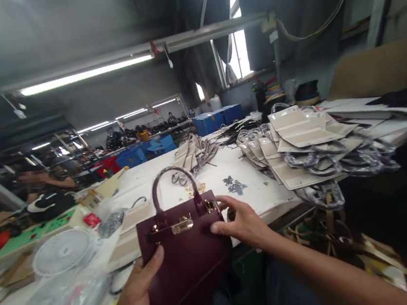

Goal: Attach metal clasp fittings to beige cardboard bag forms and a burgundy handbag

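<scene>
A dark maroon handbag [187,267] with a gold clasp [181,225] and an arched, plastic-wrapped handle is held upright over the front edge of the white worktable [255,190]. My left hand [138,302] grips its lower left side, thumb across the front panel. My right hand [241,220] holds the bag's upper right corner, fingers pinched by the gold fitting there.
A heap of beige bag panels with wrapped handles [306,150] covers the table's right part. More panels [192,156] lie farther back. A small white fan [62,251] and clear plastic bags [66,300] sit at the left. A person [46,190] sits at the far left. Blue crates [217,118] stand behind.
</scene>
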### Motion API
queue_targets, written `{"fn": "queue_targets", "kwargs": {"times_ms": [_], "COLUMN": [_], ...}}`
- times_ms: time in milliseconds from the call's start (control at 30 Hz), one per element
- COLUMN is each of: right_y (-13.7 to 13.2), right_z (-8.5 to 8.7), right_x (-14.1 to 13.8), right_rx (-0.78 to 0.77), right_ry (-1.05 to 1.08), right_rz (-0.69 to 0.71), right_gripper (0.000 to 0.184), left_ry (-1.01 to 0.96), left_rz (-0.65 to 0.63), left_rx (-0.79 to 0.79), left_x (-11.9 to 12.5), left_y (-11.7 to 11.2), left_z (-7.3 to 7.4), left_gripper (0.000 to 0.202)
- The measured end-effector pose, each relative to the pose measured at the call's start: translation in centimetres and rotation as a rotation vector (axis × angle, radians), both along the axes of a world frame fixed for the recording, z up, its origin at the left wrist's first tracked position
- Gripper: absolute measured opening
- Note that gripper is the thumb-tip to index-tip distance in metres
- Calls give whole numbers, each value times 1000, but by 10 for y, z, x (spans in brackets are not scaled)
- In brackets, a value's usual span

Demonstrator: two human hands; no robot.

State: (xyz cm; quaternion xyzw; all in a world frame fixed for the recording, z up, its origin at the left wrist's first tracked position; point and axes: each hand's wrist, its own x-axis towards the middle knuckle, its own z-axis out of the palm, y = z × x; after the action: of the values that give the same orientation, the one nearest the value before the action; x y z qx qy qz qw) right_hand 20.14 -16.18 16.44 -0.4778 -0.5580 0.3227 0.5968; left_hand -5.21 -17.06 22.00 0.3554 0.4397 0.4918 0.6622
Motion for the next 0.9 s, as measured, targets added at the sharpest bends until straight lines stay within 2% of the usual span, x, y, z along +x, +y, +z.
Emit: {"fn": "queue_targets", "kwargs": {"times_ms": [100, 133, 200, 267, 367, 500, 633, 700, 767, 833, 900], "right_y": [-5, -6, -7, -6, -5, -2, 4, 5, 4, 0, -4], "right_z": [23, 26, 28, 24, 14, 1, -11, -16, -21, -27, -35], "right_x": [-2, 0, 7, 13, 19, 20, 23, 23, 19, 11, 2], "right_rx": [115, 116, 66, 2, -39, -37, -98, -153, -200, -249, -308], "right_ry": [65, 94, 150, 212, 291, 345, 401, 430, 430, 395, 317], "right_rz": [-9, -39, -75, -78, -41, -61, -54, 21, 119, 197, 241], "right_gripper": [39, 38, 51, 59, 57, 54, 53, 52, 49, 46, 47], "left_ry": [-31, -32, -18, 16, 68, 103, 7, -123, -208, -230, -213], "left_rz": [21, 11, -29, -75, -90, -80, -292, -337, -319, -357, -447], "left_rx": [18, 27, 57, 98, 144, 165, 222, 179, 62, -67, -129], "left_x": [9, 11, 13, 16, 25, 32, 11, -4, -13, -11, -2], "left_y": [-11, -12, -11, -7, 0, 6, 17, 24, 27, 25, 17], "left_z": [2, 2, 1, -2, -9, -23, -44, -55, -65, -73, -78], "left_gripper": [74, 74, 74, 75, 71, 74, 87, 91, 93, 90, 79]}}
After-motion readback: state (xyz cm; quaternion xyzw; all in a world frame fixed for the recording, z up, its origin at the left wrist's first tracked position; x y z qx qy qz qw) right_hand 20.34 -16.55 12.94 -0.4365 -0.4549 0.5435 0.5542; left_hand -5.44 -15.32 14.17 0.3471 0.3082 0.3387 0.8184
